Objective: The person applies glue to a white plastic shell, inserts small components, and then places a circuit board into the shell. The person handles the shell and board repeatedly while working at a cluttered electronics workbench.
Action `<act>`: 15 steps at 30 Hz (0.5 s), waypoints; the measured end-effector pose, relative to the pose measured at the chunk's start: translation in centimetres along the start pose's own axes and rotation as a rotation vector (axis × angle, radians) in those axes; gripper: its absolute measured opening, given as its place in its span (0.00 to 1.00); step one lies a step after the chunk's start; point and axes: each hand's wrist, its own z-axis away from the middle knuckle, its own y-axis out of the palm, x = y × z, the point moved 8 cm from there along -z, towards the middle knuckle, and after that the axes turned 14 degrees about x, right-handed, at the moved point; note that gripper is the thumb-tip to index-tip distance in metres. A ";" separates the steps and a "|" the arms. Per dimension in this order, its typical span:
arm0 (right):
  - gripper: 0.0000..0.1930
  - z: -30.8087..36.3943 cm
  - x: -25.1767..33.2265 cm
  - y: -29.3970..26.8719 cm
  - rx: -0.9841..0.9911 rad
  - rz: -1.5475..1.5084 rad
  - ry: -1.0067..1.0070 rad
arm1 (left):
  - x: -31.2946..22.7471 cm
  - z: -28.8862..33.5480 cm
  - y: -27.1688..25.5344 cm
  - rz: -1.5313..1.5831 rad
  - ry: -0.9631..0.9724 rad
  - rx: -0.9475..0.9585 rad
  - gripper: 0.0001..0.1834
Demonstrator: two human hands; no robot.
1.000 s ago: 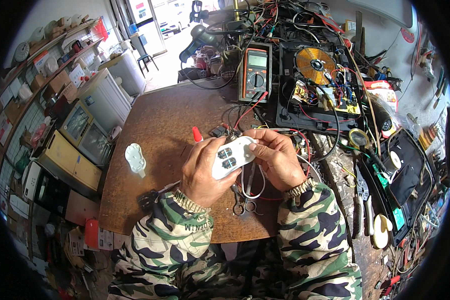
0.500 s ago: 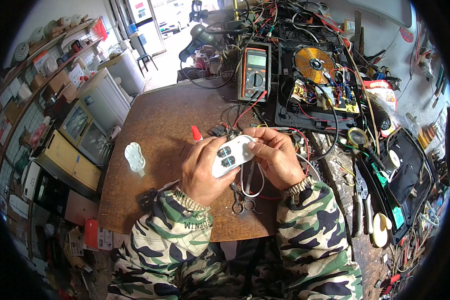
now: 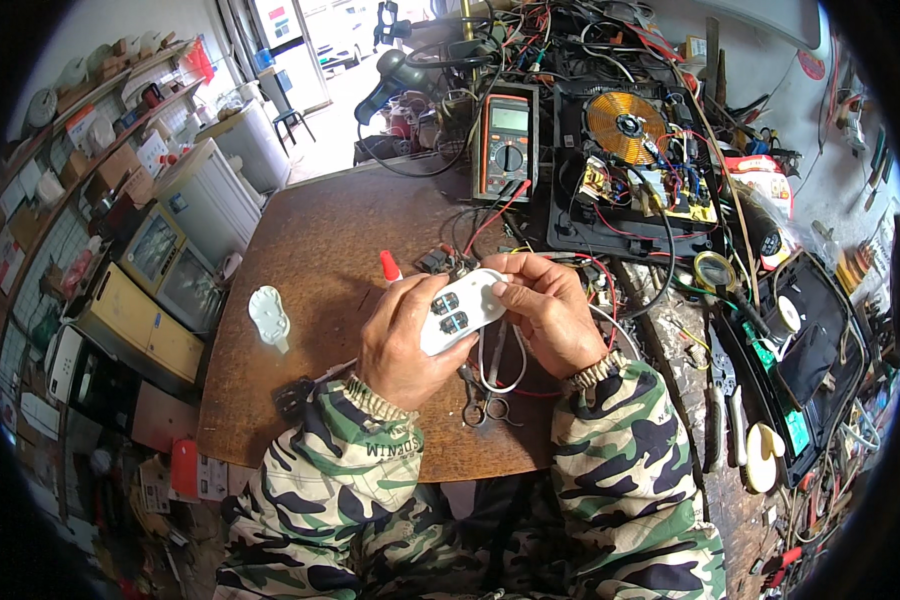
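Note:
Both hands hold a white rounded plastic case above the table; two dark square inserts with bits of blue sit in its face. My left hand wraps the left end, fingers over the top and thumb along the lower edge. On the right end, my right hand pinches the case between thumb and fingers. A white cord loops below the case. Behind the left fingers stands a red-tipped thing, partly hidden. Scissors lie under the case, blades covered. A matching white plastic piece rests at the left.
A multimeter with red and black leads stands at the back of the wooden table. Beside it lies an opened appliance with a copper coil. Pliers, wires and a black tool case crowd the right side.
The case and both hands have shifted very slightly to the left, with a small tilt of the case. The grip is the same.

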 end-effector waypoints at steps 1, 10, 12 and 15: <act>0.14 0.0 0.0 -0.1 0.000 0.007 -0.004 | 0.0 0.0 0.0 0.001 -0.003 0.002 0.38; 0.13 0.1 0.3 -0.1 0.000 -0.005 -0.048 | -0.1 -0.2 -0.1 0.010 -0.016 0.016 0.38; 0.13 0.1 0.4 0.0 -0.001 -0.006 -0.050 | 0.0 -0.2 -0.1 0.027 -0.032 0.018 0.38; 0.13 0.1 0.6 0.2 -0.015 -0.001 -0.048 | 0.4 -0.2 0.1 0.078 -0.058 0.047 0.38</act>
